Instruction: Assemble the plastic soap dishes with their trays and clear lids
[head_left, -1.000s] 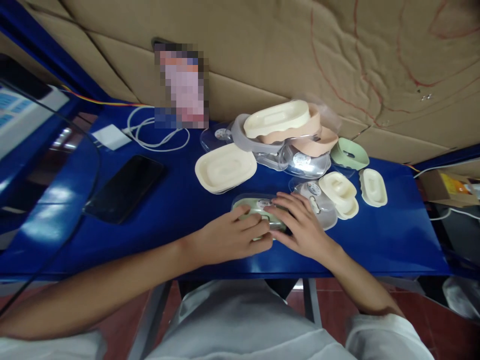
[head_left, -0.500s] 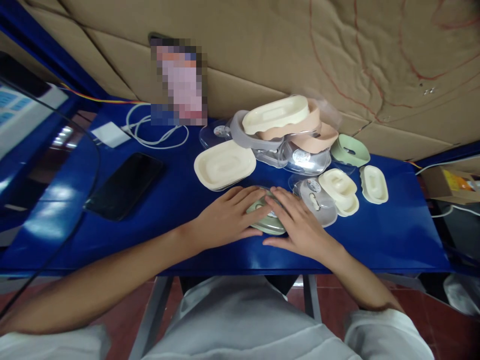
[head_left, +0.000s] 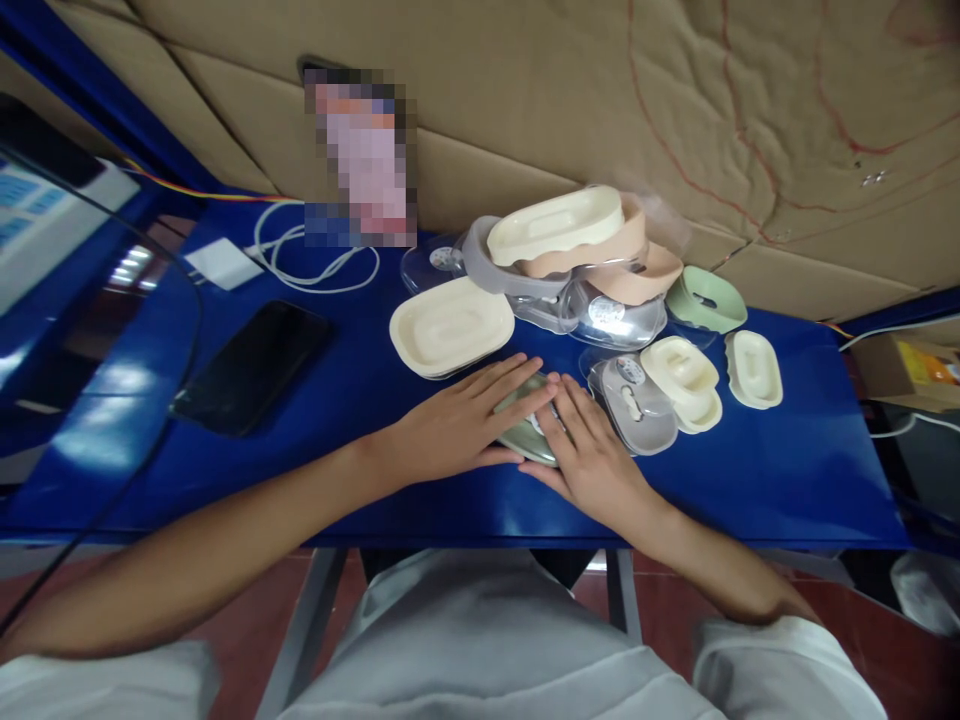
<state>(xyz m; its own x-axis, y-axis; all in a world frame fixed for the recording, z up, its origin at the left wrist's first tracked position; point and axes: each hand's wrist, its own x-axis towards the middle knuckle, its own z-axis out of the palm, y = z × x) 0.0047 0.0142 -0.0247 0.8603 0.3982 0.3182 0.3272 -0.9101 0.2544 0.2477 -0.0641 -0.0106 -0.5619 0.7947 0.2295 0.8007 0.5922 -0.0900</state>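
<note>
Left grip and right grip, both flat-fingered, against green dish

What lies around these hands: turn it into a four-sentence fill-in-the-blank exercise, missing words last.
The left hand and the right hand rest on a container coloured ____.
The black phone lies on the person's ____ side.
The charger is ____ in colour.
The table is ____ in colour.

Missing words: green; left; white; blue.

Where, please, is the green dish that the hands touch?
In the head view, the green dish is beneath both hands, left of the nearer grey dish.
</note>
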